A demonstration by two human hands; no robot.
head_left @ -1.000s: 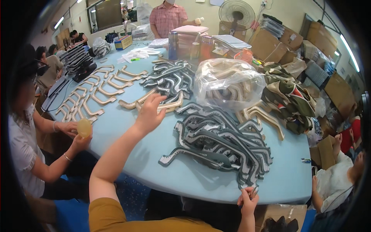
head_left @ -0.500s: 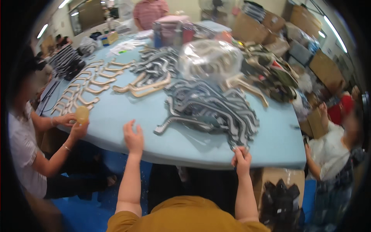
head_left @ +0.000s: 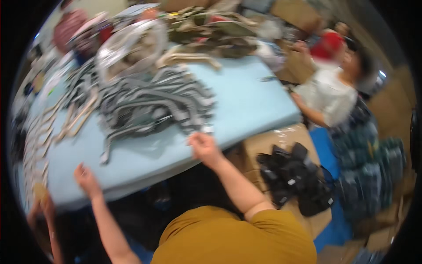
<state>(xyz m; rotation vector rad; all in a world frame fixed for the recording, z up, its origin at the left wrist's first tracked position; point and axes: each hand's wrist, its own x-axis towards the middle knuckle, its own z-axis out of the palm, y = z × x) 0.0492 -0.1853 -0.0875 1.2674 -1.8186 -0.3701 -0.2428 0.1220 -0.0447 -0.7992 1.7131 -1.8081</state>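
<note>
A heap of curved grey fabric strips with pale edges (head_left: 145,103) lies on the light blue table (head_left: 246,103). At the heap's near right corner is my right hand (head_left: 204,147), its fingers curled together beside the strip ends. Motion blur hides what they pinch, if anything. My left hand (head_left: 87,180) is raised over the table's near edge, left of the heap, loosely open and without anything visible in it. One strip end (head_left: 104,157) sticks out of the heap between my two hands.
A clear plastic bag (head_left: 132,48) and beige curved strips (head_left: 191,58) lie behind the heap. A co-worker's hands (head_left: 44,204) hold something yellowish at the left. Another person in white (head_left: 327,94) is at the right. Black items (head_left: 299,176) rest on a cardboard box (head_left: 255,143).
The view has swung to the right and tilted, so the table and heap appear farther left. My right hand remains close to the heap's near right corner.
</note>
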